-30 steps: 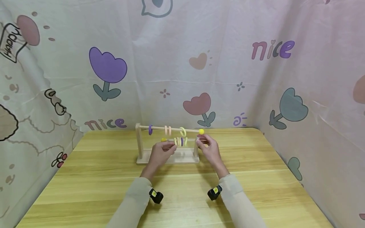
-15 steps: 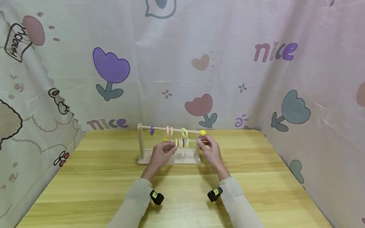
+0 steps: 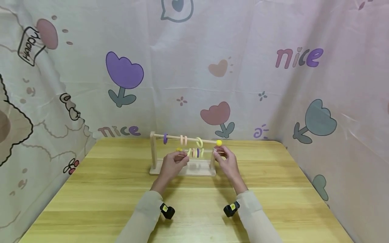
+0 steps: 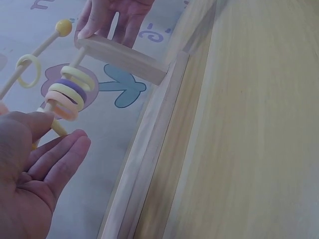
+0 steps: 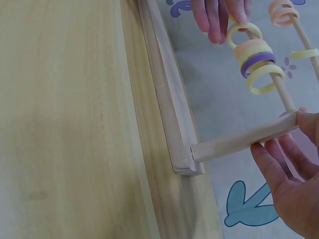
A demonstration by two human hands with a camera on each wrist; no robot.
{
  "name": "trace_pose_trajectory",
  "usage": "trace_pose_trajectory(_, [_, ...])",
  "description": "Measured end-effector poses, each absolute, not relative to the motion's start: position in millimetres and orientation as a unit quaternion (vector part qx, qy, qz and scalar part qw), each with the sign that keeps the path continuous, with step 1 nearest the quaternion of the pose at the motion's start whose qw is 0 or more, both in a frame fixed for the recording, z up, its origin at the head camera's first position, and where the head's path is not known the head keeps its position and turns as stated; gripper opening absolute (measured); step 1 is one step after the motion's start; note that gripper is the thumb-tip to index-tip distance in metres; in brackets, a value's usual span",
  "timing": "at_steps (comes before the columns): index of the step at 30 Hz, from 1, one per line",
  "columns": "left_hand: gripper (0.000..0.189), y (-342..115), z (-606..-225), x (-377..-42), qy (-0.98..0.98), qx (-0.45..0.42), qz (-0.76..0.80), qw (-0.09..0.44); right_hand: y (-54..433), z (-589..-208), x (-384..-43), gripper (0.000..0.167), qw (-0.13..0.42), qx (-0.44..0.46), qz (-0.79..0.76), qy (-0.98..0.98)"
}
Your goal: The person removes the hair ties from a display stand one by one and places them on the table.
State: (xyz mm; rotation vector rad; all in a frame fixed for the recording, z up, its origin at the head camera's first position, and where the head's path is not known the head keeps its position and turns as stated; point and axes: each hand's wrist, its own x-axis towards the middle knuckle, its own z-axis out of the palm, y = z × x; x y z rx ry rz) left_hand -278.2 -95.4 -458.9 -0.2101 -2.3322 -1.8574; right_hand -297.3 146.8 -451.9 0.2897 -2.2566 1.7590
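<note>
Here, with left hand (image 3: 172, 164) pinching 1 yellow ring (image 5: 230, 37) and right hand (image 3: 227, 162) clamped on the right post (image 5: 234, 142), uneven pulling could tip the stand (image 3: 196, 168).

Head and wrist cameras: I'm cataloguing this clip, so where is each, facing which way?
Head: on the head, facing forward, down at the wooden stand; left hand, right hand and sleeves show.
Left wrist: on that wrist, facing past its hand to the wooden post; both hands show.
Right wrist: on that wrist, facing the purple ring; right hand and left fingers show.
Wrist views share wooden post and purple ring.
</note>
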Motion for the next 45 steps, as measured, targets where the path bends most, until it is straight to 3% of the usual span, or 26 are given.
trace_pose_trajectory(33, [0.023,-108.0,-452.4,-276.1,-0.781,-0.056,-0.613,0.102,147.4,-453.3,-298.3,0.026,0.134,0.092,0.601,-0.782])
trace_pose_trajectory(45, [0.02,-117.5,-450.3,-274.6,-0.77,-0.054,-0.625,0.116,143.1,-432.6,-283.7,0.029,0.117,0.089,0.604,-0.783])
